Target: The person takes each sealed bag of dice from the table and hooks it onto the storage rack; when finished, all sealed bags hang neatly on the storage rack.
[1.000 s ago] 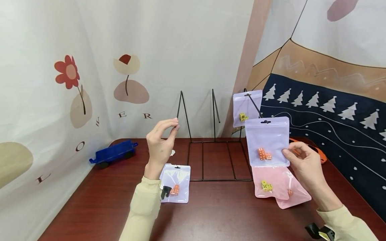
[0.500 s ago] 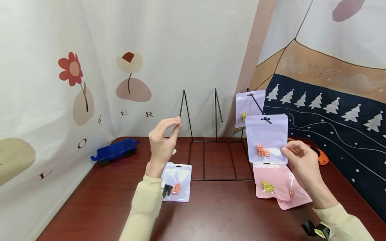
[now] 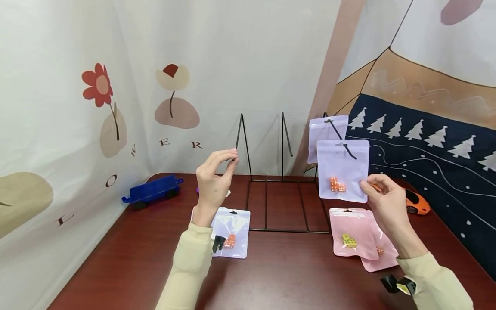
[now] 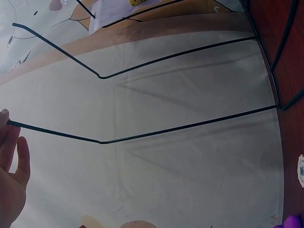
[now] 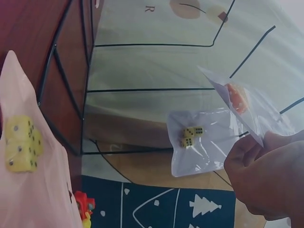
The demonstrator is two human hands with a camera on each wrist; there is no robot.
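Observation:
My left hand pinches the front end of the left prong of a black wire rack; the left wrist view shows the fingertips at that prong's end. With thumb and fingers, my right hand grips the lower right edge of a lavender zip bag holding orange dice. The right prong's tip pokes out through this bag's hang hole. Farther back on the same prong hangs another lavender bag, whose yellow dice show in the right wrist view.
Two pink bags with dice overlap on the table at right. Another lavender bag with orange dice lies beside my left wrist. A blue toy trailer stands back left, an orange toy car back right. The middle prong bears no bag.
My right hand has raised the lavender bag and pushed it back, so more of the right prong sticks out through its hole. My left hand keeps its pinch. The head view has turned slightly left.

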